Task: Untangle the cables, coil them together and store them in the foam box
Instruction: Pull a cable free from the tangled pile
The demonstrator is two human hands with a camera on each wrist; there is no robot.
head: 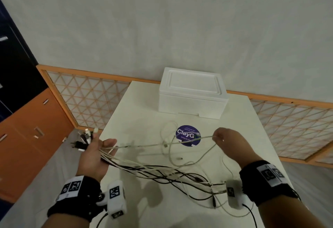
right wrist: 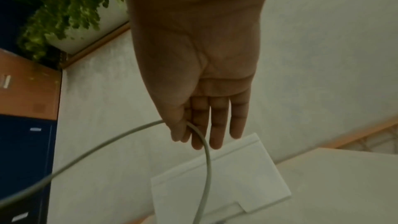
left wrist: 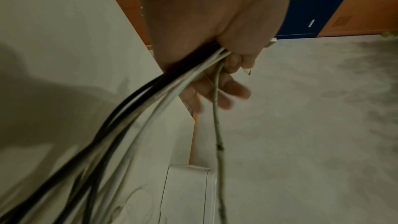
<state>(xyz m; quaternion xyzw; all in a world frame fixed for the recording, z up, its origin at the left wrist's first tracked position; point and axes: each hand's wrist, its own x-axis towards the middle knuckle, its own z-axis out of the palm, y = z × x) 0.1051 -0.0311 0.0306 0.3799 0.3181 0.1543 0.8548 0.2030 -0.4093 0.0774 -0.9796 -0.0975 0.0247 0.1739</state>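
Cables (head: 173, 173), black and white, hung in a loose tangle over the near part of the table (head: 137, 105), on the viewer's side of the round purple sticker (head: 188, 135). Left of the sticker, the left hand (head: 93, 155) gripped the gathered bundle, plug ends (head: 84, 138) fanning out past its fingers (left wrist: 228, 89), which curled around the strands. Right of the sticker, the right hand (head: 228, 143) pinched one white cable (right wrist: 206, 156) between thumb and forefinger, the other fingers straight; that strand ran taut across the sticker to the left hand. Beyond the sticker, the foam box (head: 192, 94) stood with its lid on, at the table's far edge.
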